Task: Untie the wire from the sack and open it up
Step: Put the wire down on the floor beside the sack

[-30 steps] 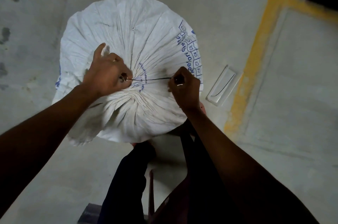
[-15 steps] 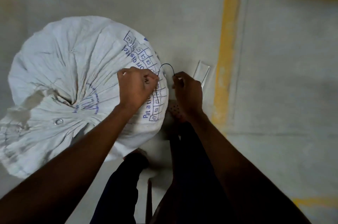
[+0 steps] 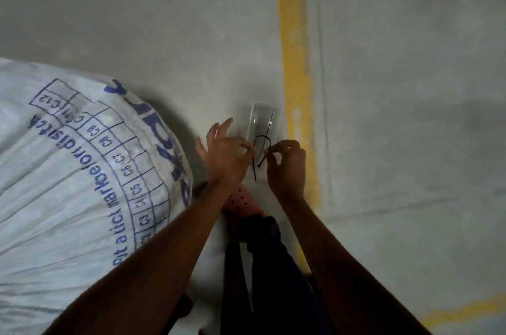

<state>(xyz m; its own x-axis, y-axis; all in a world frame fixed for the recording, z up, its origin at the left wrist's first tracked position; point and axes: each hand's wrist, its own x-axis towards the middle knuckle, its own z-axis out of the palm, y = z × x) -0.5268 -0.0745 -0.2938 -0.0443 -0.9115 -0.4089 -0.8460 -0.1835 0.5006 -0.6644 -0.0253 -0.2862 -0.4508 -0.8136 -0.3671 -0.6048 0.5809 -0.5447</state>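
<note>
Wire (image 3: pixel 260 154) is off the sack (image 3: pixel 82 170) and held between my two hands, over the floor (image 3: pixel 164 20) to the right of the sack. Right hand (image 3: pixel 287 167) pinches one end between thumb and forefinger. Left hand (image 3: pixel 224 154) has fingertips closed on or right at the other side of the loop, remaining fingers spread; exact contact is hard to read. Hands sit close together, the bent dark wire arching between them with a tail hanging toward me.

Just beyond the hands, on the floor, lies a small clear tray (image 3: pixel 262 121), its long axis running near to far; a thin dark strand seems to lie in it. A yellow line (image 3: pixel 295 88) runs just right of the tray.

Sack lies to the left of both hands; its gathered mouth is out of frame, so I cannot tell how open it is. The left hand is nearer the sack.

Judgement: wire step done; the tray is directly ahead for setting the wire down, then the reach goes left to spread the sack's mouth.
</note>
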